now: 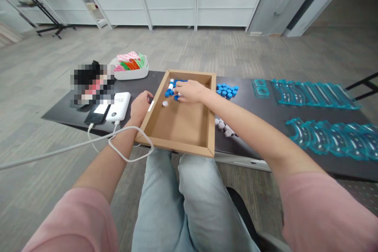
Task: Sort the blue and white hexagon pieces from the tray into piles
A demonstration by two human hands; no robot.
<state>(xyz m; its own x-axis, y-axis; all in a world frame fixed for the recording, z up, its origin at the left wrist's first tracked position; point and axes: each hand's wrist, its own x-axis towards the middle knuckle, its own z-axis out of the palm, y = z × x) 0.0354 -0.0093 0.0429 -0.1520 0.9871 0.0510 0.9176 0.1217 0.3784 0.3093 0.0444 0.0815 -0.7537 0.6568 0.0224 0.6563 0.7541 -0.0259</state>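
A shallow brown cardboard box (189,150) lies on the dark table, its near edge reaching past the table's front edge. Curled fingers of my left hand (141,106) press against the outside of its left wall. Inside the far part of the box, my right hand (190,91) is closed in a pinch, with a small white hexagonal piece (178,93) partly showing at its fingertips. Around those fingers lie several blue hexagonal pieces (169,93) and white ones, partly covered by the hand. One loose white hexagonal piece (165,103) sits near the left wall.
Right of the box are a pile of blue pieces (226,90) and white pieces (226,130) partly behind my forearm. Rows of teal plastic parts (315,93) lie farther right. At left are a white power bank (118,107), a cable (88,141) across my left wrist, and a white basket (132,74).
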